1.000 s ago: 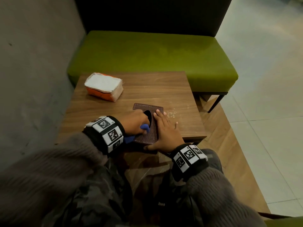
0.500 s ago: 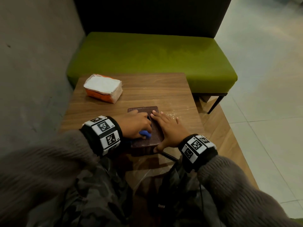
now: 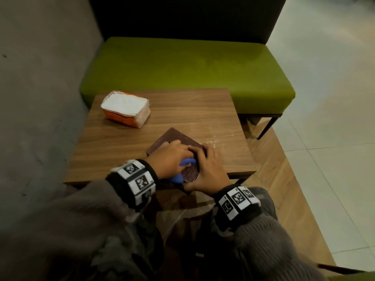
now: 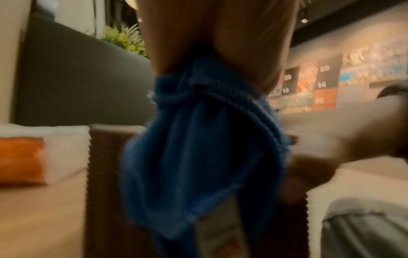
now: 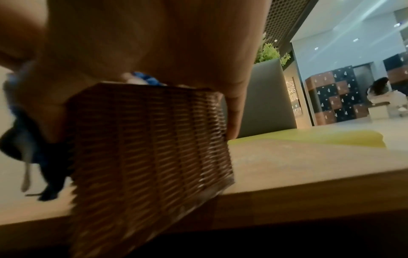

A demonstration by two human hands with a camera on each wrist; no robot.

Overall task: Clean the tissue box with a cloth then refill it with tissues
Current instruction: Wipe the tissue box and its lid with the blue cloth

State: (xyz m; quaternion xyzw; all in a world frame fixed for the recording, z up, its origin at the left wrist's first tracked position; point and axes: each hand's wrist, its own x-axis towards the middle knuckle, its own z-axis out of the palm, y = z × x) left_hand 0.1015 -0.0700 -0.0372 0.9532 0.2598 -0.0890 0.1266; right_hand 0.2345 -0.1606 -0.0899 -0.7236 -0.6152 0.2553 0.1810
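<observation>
Tissue box, brown woven wicker, sits at the near edge of the wooden table, turned diagonally; in the right wrist view its near corner overhangs the table edge. We see two hands on its top. Our left hand has its fingers curled round a bunched blue cloth, pressing it onto the top of the box; in the left wrist view the cloth hangs below the palm, with a pale label dangling at its lower end. Our right hand lies over the right part of the lid, fingers bent down over the far right side; the right wrist view shows one finger running down against the wicker wall, so this hand grips the box.

Tissue pack, white tissues in an orange wrapper, lies at the far left of the table, well apart from the box. Pale crumbs or dust lie on the wood just right of the box. Green bench seat stands beyond the table's far edge. Both wrists carry black bands with printed square markers.
</observation>
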